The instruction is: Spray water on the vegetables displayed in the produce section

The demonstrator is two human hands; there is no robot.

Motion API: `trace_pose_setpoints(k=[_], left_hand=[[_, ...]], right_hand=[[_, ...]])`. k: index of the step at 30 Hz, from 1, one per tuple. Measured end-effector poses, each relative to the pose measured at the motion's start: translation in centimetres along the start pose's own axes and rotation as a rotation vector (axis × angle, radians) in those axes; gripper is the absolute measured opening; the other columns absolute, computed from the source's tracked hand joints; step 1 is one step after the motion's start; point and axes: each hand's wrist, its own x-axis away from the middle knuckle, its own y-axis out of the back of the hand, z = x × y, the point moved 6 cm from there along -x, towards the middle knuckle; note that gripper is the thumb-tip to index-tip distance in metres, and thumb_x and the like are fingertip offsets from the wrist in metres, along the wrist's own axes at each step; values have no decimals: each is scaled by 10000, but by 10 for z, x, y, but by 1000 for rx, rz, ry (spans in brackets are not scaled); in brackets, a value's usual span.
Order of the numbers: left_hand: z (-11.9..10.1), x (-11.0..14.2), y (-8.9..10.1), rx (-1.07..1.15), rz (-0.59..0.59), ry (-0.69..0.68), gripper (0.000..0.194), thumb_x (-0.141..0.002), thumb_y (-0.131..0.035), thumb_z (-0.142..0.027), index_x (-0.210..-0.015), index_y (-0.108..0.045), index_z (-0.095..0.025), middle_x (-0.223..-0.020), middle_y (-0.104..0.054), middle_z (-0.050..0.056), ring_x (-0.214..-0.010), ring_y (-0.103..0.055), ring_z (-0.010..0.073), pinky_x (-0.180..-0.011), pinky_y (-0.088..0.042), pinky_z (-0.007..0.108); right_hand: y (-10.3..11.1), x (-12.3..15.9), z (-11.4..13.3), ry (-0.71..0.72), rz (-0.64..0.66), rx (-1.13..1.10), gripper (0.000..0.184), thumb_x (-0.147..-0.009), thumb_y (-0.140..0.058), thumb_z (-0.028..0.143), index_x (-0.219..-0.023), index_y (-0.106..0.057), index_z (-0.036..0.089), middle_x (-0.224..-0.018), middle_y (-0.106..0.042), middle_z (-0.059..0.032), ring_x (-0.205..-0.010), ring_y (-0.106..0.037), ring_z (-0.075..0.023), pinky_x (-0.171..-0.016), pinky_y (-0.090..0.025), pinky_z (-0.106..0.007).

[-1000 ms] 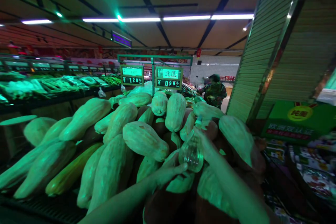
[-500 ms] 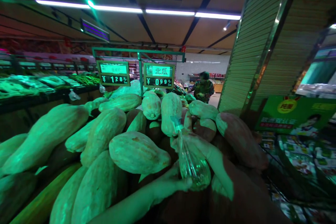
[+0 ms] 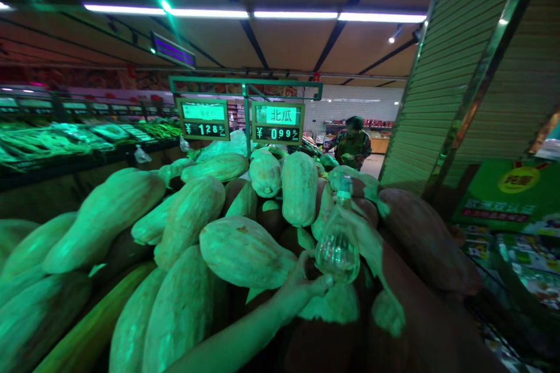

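A clear bottle (image 3: 336, 252) with a ribbed round body, a narrow neck and a pale cap stands nearly upright in the air over the heap of gourds. Around the lower left of its body are the fingers of my left hand (image 3: 304, 281), with the thumb near the base. My right hand (image 3: 362, 233) grips it from the right, close to the neck; some of those fingers are hidden behind the glass. Large pale gourds (image 3: 247, 252) lie just left of the bottle, and another gourd (image 3: 299, 189) lies beyond it.
Two price signs (image 3: 276, 122) hang from a green frame behind the gourds. A tiled pillar (image 3: 420, 128) rises at the right, with a green placard (image 3: 503, 192) and packets beside it. Leafy vegetables (image 3: 87, 134) fill a stand at left. A person (image 3: 353, 143) stands farther back.
The bottle, held in both hands, has risen and moved right, and it now tilts less. The whole view has swung left, so the gourds and signs appear farther right.
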Motion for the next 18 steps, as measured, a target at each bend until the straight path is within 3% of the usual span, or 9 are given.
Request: trace_pose_setpoints(k=[4, 7, 12, 18], left_hand=[[-10, 9, 0, -14, -26, -261, 609, -680, -829, -496, -1095, -498, -197, -1058, -658, 84, -987, -614, 237, -860, -466, 353], [-23, 15, 6, -121, -152, -376, 546, -778, -724, -539, -1141, -507, -194, -1105, -644, 110, -1067, -590, 269, -956, -445, 403], [-35, 21, 29, -234, -435, -411, 488, -870, -598, -556, -1165, -472, -189, -1146, -625, 97, -1102, -573, 254, -980, -432, 372], [-34, 22, 44, -169, -600, -382, 502, -901, -541, -562, -1242, -425, -212, -1234, -592, 90, -1162, -547, 230, -1045, -382, 348]], right_hand=[[-29, 7, 3, -33, 88, -5, 299, -943, -615, 353, -1175, -604, 165, -1131, -650, -72, -931, -660, -194, -777, -588, -375], [-57, 1, 6, -57, 138, -9, 301, -941, -618, 347, -1179, -603, 162, -1137, -649, -72, -937, -661, -195, -782, -588, -378], [-111, -18, 6, -87, 191, -36, 271, -951, -608, 335, -1137, -613, 139, -1054, -665, -55, -834, -664, -159, -704, -591, -326], [-153, -30, 12, -73, 199, -61, 264, -971, -582, 304, -1152, -602, 113, -1063, -660, -58, -840, -657, -148, -713, -581, -320]])
